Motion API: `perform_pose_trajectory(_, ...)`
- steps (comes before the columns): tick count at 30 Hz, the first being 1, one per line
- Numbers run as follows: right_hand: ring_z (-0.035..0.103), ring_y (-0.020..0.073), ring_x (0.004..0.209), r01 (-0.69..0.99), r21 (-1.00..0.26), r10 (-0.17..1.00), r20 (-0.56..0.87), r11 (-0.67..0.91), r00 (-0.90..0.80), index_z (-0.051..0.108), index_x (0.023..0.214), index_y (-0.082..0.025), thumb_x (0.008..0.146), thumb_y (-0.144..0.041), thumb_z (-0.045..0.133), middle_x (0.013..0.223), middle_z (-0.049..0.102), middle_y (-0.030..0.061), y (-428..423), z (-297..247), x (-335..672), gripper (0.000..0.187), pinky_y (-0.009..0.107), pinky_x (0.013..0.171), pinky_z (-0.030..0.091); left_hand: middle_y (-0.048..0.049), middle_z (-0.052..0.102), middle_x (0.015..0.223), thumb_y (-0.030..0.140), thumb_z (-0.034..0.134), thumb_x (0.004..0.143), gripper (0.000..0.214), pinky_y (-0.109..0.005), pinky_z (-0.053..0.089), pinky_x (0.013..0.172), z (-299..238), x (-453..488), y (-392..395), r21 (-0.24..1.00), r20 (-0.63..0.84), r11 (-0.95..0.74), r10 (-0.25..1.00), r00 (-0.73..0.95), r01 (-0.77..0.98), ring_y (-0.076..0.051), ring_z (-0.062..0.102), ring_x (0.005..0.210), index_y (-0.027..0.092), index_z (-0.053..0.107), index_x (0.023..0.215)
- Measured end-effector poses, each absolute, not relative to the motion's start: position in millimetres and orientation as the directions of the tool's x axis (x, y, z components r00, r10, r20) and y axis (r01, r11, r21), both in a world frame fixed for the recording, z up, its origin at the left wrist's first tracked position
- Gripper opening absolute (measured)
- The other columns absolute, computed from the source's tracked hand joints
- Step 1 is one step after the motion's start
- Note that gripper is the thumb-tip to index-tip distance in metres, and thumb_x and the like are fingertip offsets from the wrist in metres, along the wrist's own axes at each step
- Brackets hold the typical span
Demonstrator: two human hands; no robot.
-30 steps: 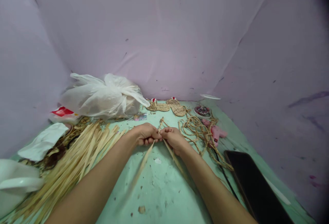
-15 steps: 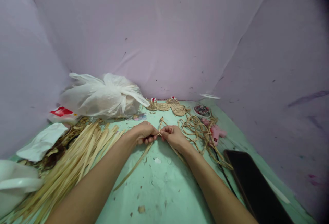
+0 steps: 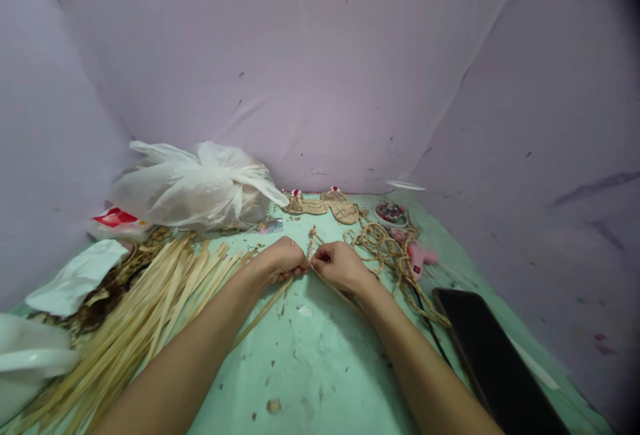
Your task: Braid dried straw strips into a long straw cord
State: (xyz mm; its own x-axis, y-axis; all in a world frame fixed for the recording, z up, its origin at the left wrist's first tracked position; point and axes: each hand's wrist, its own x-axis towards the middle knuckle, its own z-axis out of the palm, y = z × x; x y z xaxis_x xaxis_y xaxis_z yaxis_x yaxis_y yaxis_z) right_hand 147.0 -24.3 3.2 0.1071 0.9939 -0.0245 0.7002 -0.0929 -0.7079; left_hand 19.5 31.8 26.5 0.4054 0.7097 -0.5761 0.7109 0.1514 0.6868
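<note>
Close together over the green surface, my left hand (image 3: 287, 259) and my right hand (image 3: 337, 265) are both closed, pinching a twisted straw cord (image 3: 311, 238). The cord's finished end rises just beyond my fingertips. One loose flat strand (image 3: 263, 312) trails from under my left hand toward my left forearm; another runs beneath my right wrist. My fingers hide the exact point of the twist. A heap of twisted straw rope (image 3: 383, 245) lies right of my right hand. Left of my left arm spreads a bundle of pale flat straw strips (image 3: 145, 315).
A knotted white plastic bag (image 3: 200, 185) stands at the back left. Woven straw slippers (image 3: 343, 208) lie against the wall. On the right are a pink glue gun (image 3: 417, 256), a bowl of small coloured pieces (image 3: 391, 212) and a black phone (image 3: 493, 355). A white container (image 3: 33, 362) sits front left.
My left fingers have curled in more, and the trailing left strand has swung closer to my forearm. My right hand has turned slightly. The whole view has shifted a little.
</note>
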Motion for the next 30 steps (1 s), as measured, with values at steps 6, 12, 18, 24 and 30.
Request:
perform_pose_trajectory(6,0.056,0.0213,0.060,0.906,-0.368,0.971,0.024,-0.211,0.236,0.066,0.062,-0.013,0.062,-0.022,0.056,0.064,0.064,0.0146,-37.2,31.9,122.3,0.014,0.028,0.053,0.033,0.0049,0.027,0.028,0.014,0.049,0.052,0.017,-0.019,0.013,0.035,33.0,24.3,24.1,0.697,-0.612,0.272,0.708,0.353,0.664,-0.003,0.021,0.028,0.015,0.037,0.040)
perform_pose_trajectory(12,0.058,0.0238,0.071,0.930,-0.356,0.996,-0.039,-0.092,0.083,0.065,0.067,-0.013,0.063,-0.013,0.056,0.068,0.063,0.0154,-46.3,37.0,89.3,0.010,0.030,0.063,0.037,0.0055,0.022,0.026,0.009,0.043,0.052,0.015,-0.020,0.011,0.035,25.6,22.7,28.1,0.772,-0.550,0.273,0.739,0.388,0.574,-0.004,0.018,0.029,0.016,0.036,0.041)
perform_pose_trajectory(18,0.056,0.0186,0.059,0.736,-0.663,0.987,-0.030,-0.136,0.155,0.063,0.059,-0.016,0.066,-0.027,0.056,0.056,0.060,0.0069,-34.8,37.6,129.0,0.015,0.027,0.054,0.039,0.0075,0.027,0.035,0.017,0.054,0.051,0.015,-0.019,0.007,0.033,17.8,8.2,44.1,0.821,-0.536,0.244,0.640,0.551,0.516,-0.002,0.017,0.030,0.016,0.040,0.046)
perform_pose_trajectory(24,0.055,0.0120,0.051,-0.014,-0.888,0.863,-0.450,-0.460,0.231,0.055,0.065,-0.011,0.068,-0.012,0.051,0.060,0.059,0.0066,-23.2,24.5,142.9,0.005,0.025,0.054,0.046,0.0093,0.024,0.038,0.026,0.061,0.050,0.023,-0.017,0.006,0.032,14.6,3.6,48.7,0.847,-0.526,0.262,0.536,0.660,0.462,-0.001,0.014,0.031,0.016,0.040,0.048)
perform_pose_trajectory(30,0.032,0.0031,0.033,-0.086,-0.887,0.882,-0.461,-0.454,0.094,0.049,0.054,-0.012,0.066,-0.006,0.047,0.046,0.046,-0.0021,-26.4,15.2,125.2,0.014,0.016,0.033,0.026,0.0089,0.028,0.036,0.026,0.057,0.052,0.013,-0.019,0.007,0.032,11.0,6.4,47.1,0.860,-0.492,0.189,0.552,0.673,0.474,-0.002,0.016,0.030,0.014,0.051,0.055)
